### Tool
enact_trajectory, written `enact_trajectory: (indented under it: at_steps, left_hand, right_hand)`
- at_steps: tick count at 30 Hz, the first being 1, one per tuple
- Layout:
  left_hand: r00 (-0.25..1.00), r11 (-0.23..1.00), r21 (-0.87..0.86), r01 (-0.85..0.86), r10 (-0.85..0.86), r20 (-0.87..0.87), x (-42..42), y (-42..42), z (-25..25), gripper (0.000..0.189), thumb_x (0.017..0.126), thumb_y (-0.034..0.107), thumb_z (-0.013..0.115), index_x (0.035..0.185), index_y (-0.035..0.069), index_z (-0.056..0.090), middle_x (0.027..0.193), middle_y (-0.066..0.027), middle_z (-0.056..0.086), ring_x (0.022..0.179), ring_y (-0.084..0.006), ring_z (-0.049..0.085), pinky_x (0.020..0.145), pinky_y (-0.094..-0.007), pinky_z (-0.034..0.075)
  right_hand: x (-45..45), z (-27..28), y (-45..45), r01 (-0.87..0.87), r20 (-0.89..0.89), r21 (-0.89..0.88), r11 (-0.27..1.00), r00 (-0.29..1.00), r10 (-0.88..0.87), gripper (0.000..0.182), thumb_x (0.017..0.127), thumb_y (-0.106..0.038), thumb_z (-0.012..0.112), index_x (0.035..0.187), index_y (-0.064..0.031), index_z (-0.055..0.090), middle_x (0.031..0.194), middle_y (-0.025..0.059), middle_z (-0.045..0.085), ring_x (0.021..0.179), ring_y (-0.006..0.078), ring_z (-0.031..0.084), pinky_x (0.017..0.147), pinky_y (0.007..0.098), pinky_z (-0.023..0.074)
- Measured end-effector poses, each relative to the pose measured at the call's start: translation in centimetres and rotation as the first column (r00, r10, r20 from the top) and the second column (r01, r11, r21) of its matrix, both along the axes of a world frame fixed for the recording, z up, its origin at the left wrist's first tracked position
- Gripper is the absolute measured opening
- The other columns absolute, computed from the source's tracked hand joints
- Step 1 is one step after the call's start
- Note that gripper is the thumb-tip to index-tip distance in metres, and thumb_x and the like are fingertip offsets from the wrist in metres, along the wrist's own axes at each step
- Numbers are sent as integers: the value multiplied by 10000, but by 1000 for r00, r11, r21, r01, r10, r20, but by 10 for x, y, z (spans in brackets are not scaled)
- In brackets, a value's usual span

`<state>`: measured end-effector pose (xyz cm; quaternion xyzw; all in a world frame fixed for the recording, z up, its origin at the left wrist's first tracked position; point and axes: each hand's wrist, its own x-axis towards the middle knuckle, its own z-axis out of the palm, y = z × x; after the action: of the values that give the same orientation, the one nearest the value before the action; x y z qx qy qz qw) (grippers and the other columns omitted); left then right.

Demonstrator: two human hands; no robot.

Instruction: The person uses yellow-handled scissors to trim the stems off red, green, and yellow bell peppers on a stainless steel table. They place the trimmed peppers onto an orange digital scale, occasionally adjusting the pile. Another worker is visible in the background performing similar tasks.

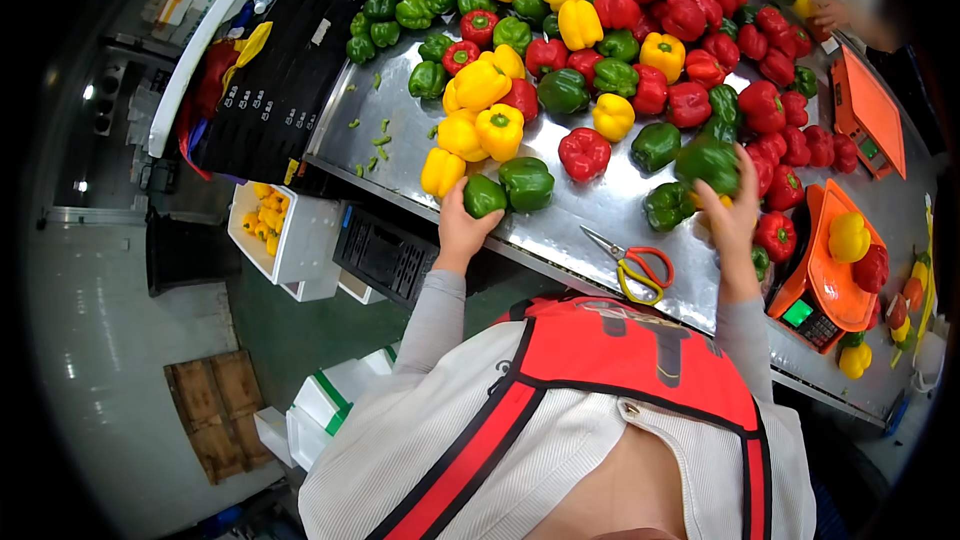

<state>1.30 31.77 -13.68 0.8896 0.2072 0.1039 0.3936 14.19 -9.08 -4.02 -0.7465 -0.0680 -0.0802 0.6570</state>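
Observation:
My left hand [463, 229] grips a green bell pepper [484, 196] at the table's near edge. Touching that pepper on its right is another green bell pepper [527, 184]. Yellow bell peppers [460, 136] lie in a heap just beyond. My right hand [729, 214] has its fingers around a larger green bell pepper [707, 165], slightly blurred. Partly hidden behind this hand is a yellow pepper, and a green pepper [667, 207] sits to its left. Scissors with red and yellow handles [637, 270] lie between my hands, blades partly apart. A red bell pepper [584, 155] rests beyond them.
Many mixed peppers cover the far part of the metal table [375, 184]. An orange scale [847, 240] holding peppers stands at right, with another orange scale [868, 116] behind it. Another person's hands [829, 13] show at upper right. A white foam box [300, 240] of yellow peppers stands lower left.

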Motion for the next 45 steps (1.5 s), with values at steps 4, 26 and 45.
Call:
enact_trajectory:
  at_steps: [4,26,45]
  left_hand:
    - [974,567,-813,-132,227,0,5,0,27,640,838,330,729,1351,72,449,1187,-59,600,1048,-236,604,860,-337,495]
    - [976,-228,-951,209,109,188,-28,-8,71,767,872,699,480,1400,143,445,1329,-113,545,1164,-356,564,873,-374,536]
    - [813,771,-260,582,-556,172,83,-120,31,744,742,199,805,1351,-6,432,1239,-155,543,1128,-246,538,983,-350,424]
  right_hand:
    - [40,-10,58,274,463,-513,814,886,-7,709,704,-183,815,1319,-38,494,1282,178,545,1198,363,505,1033,430,399]
    - [-45,14,132,-514,-221,731,450,446,868,891,757,-261,780,1479,-75,292,1432,134,441,1301,260,474,1055,429,419]
    - [-131,74,-260,477,374,-878,39,735,-566,786,656,44,691,1364,-210,464,1409,128,429,1209,374,507,941,418,488]
